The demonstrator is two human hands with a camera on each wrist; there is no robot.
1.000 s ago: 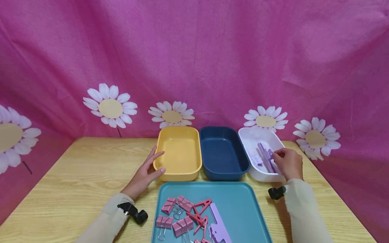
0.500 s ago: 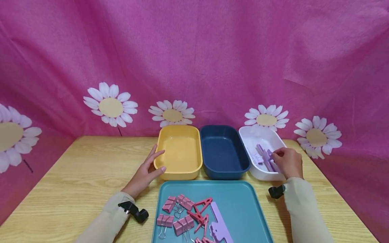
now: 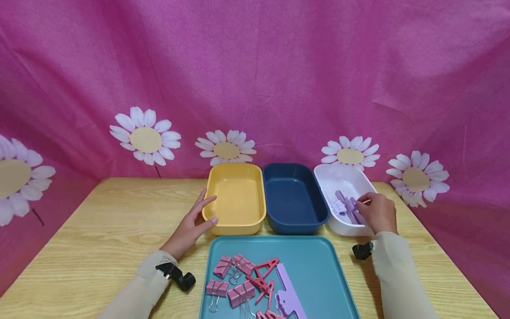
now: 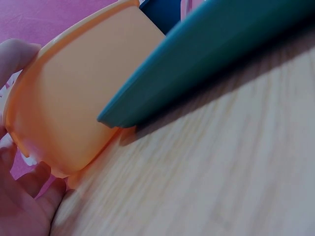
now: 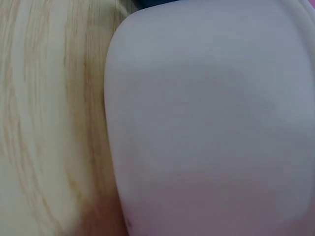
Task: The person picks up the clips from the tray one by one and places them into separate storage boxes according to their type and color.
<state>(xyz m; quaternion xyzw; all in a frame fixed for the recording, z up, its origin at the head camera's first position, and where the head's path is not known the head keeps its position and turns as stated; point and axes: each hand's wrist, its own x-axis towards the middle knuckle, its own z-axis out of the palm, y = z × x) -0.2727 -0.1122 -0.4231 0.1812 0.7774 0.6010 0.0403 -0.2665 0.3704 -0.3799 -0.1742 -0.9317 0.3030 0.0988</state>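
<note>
My left hand (image 3: pixel 190 227) rests at the left edge of the yellow bin (image 3: pixel 235 230), fingers spread, with thumb and a fingertip over the rim. In the left wrist view, fingers lie along the outside of the yellow bin (image 4: pixel 93 93). My right hand (image 3: pixel 378 212) reaches over the near right rim of the white bin (image 3: pixel 346 229), thumb and forefinger pinching a purple clip (image 3: pixel 352 207). Other purple clips (image 3: pixel 340 208) lie inside. The right wrist view shows only the white bin's outer wall (image 5: pixel 206 113); the hand's fingers are out of sight there.
Between the yellow and white bins stands a navy bin (image 3: pixel 295 228). In front lies a teal tray (image 3: pixel 314 266) with several pink binder clips (image 3: pixel 241 293), red clips (image 3: pixel 260 283) and a long purple clip (image 3: pixel 290 297). A pink flowered cloth (image 3: pixel 279 88) hangs behind the wooden table (image 3: pixel 99 239).
The whole head view has shifted slightly. Both hands keep nearly the same places at their bins, and the purple clips by the right fingers have moved only a little.
</note>
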